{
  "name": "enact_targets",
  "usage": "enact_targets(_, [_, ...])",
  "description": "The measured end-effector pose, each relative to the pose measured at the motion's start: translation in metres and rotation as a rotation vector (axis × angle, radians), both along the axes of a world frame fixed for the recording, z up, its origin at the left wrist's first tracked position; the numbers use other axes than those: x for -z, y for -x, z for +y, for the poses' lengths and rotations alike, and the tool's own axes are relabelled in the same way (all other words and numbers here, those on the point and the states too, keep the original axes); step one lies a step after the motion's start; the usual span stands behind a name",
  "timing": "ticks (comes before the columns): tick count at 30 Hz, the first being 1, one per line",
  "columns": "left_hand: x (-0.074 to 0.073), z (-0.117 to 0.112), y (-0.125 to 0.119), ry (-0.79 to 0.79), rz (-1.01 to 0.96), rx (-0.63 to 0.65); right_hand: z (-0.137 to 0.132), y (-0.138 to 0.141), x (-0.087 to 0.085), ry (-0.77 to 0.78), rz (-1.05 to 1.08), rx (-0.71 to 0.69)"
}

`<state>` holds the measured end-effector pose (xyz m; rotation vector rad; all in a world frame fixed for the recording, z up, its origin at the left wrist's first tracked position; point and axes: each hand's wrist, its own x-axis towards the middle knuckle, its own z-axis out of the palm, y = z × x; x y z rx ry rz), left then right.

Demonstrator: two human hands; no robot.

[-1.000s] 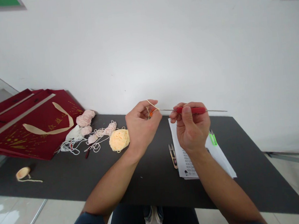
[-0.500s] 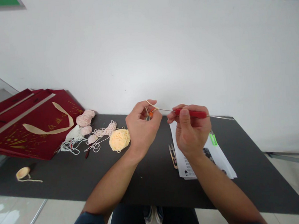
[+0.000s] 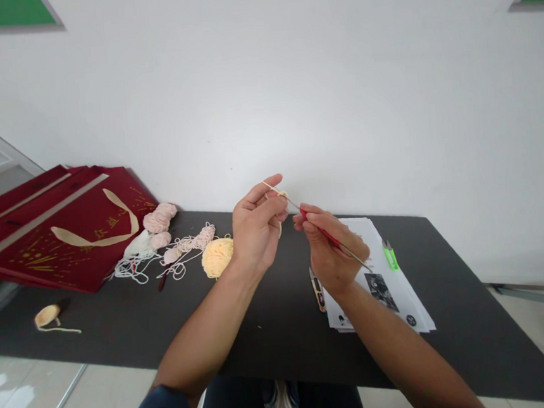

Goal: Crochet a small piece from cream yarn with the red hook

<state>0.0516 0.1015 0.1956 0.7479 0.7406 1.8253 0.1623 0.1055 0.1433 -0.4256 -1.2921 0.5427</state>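
My left hand [image 3: 257,227] is raised over the table, thumb and fingers pinching a small piece of cream yarn crochet [image 3: 281,195]. A strand of the yarn runs over its raised index finger. In my right hand [image 3: 333,246] is a crochet hook [image 3: 327,234] with a red handle, held like a pen. The hook's thin metal tip reaches up and left to the yarn at my left fingertips; whether it sits inside a loop is too small to tell. Behind my left wrist lies a yellow yarn ball [image 3: 217,257].
Printed sheets [image 3: 362,317] lie under my right hand, with thread snips [image 3: 318,291] and a green-handled pair [image 3: 390,257] by them. Pink yarn [image 3: 160,218], white yarn [image 3: 136,254] and red paper bags [image 3: 56,235] stand left. A small cream crocheted piece [image 3: 47,316] lies front left on the black table [image 3: 283,330].
My right hand has turned, swinging the hook from nearly level to slanting down to the right. My left hand has rolled, hiding the orange bit seen in its fingers before.
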Motion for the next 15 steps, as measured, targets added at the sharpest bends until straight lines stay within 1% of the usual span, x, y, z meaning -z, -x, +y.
enact_targets(3, [-0.002, 0.001, 0.004, 0.014, -0.022, 0.089, 0.002, -0.001, -0.002, 0.027, 0.038, -0.072])
enact_targets(5, [-0.002, 0.002, 0.006, 0.022, -0.012, 0.115, 0.004, -0.002, -0.006, 0.086, 0.085, -0.142])
enact_targets(8, [0.0, 0.002, 0.005, 0.024, 0.015, 0.086, 0.011, -0.006, -0.012, 0.189, 0.146, -0.238])
enact_targets(11, [0.004, 0.001, 0.002, 0.033, 0.067, 0.044, 0.019, -0.013, -0.016, 0.243, 0.15, -0.299])
enact_targets(13, [0.007, 0.0, 0.0, 0.038, 0.115, 0.024, 0.023, -0.019, -0.018, 0.251, 0.126, -0.304])
enact_targets(15, [0.01, 0.001, -0.001, 0.039, 0.159, 0.005, 0.023, -0.026, -0.021, 0.239, 0.07, -0.274])
